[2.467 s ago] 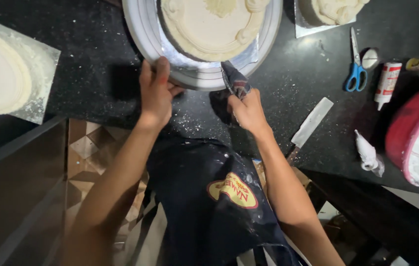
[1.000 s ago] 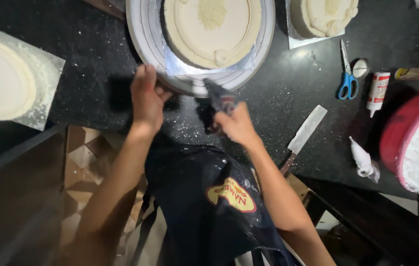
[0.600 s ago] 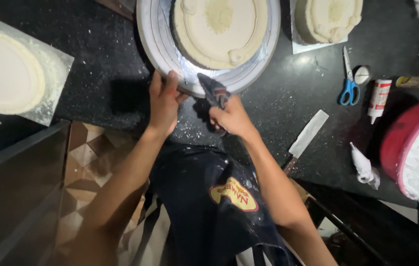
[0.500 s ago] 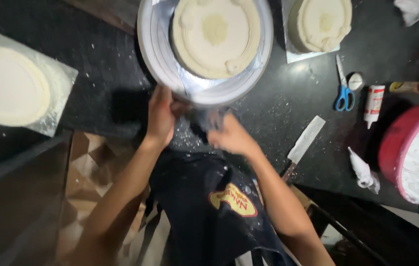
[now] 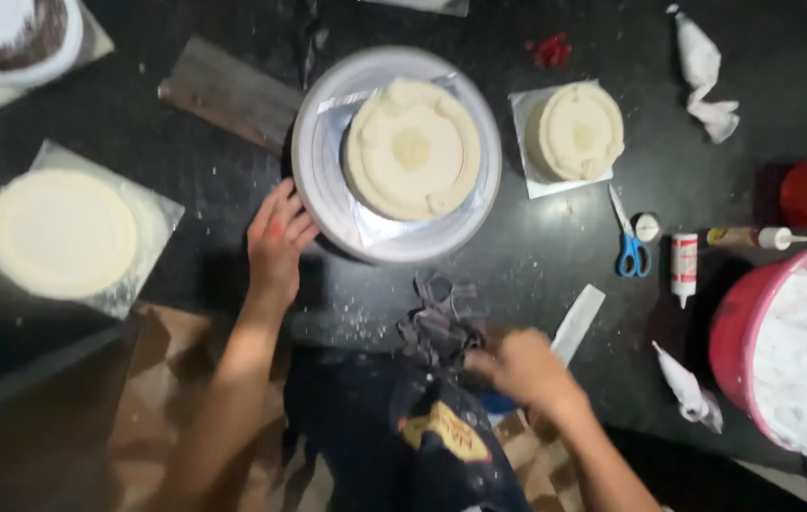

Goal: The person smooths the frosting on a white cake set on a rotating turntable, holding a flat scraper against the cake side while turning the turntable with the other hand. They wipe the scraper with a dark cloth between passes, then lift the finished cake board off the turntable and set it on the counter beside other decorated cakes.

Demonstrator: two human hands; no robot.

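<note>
Black speckled stone tabletop (image 5: 185, 237), dusted with crumbs along the near edge.

Round grey metal turntable (image 5: 313, 204) at mid-tabletop, carrying a round cream-frosted cake (image 5: 412, 149) on a silver foil board. Judged heavy and stiff at the rim; the rim is the place to take it. The cake looks soft and easily marred, so best not touched on top or sides.

Left hand (image 5: 275, 242) lies against the turntable's near-left rim, fingers spread and loose, its grip open, clasping nothing.

Right hand (image 5: 527, 365) sits at the near edge, blurred, beside a heap of dark broken shards (image 5: 437, 327), perhaps chocolate. Grip looks curled; whether it closes on anything, cannot tell. Shards judged light, brittle, likely to snap or smear if pinched.

Around:
- Big red tub of white cream (image 5: 788, 346), right edge.
- Flat cream disc on a clear sheet (image 5: 60, 232), left edge.
- Smaller frosted cake on a square board (image 5: 576, 133), right of the turntable.
- Brown flat board (image 5: 228, 95), far left of the turntable.
- Pale flat scraper blade (image 5: 579, 322), just beside the right hand, in its way.
- Blue-handled scissors (image 5: 626, 242), white tube (image 5: 684, 268), piping bag (image 5: 688, 384) toward the right.
</note>
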